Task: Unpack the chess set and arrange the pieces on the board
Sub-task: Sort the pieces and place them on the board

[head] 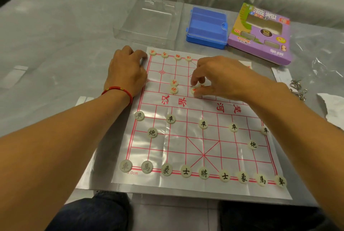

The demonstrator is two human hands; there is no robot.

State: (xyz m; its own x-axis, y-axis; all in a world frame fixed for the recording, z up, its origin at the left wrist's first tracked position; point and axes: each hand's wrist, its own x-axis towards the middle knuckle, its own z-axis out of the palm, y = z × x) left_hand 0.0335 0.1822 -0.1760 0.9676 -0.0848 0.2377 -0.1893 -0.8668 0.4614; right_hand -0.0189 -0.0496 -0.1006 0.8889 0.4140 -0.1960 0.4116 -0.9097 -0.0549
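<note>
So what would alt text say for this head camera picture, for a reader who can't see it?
A person's right hand pinches a round cream red-lettered chess piece at mid-board on a glossy red-lined paper Chinese chess board; the left hand rests on its far left edge. Black-lettered pieces fill the near side.

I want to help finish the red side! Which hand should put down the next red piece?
The right hand. Its fingers already pinch loose red pieces mid-board, close to the unfilled far row. The left hand rests on the board edge, pressing the sheet flat.

Single head-worn wide-angle view, looking forward and steeply down, close over the board [186,137], tabletop [55,44] beyond
</note>
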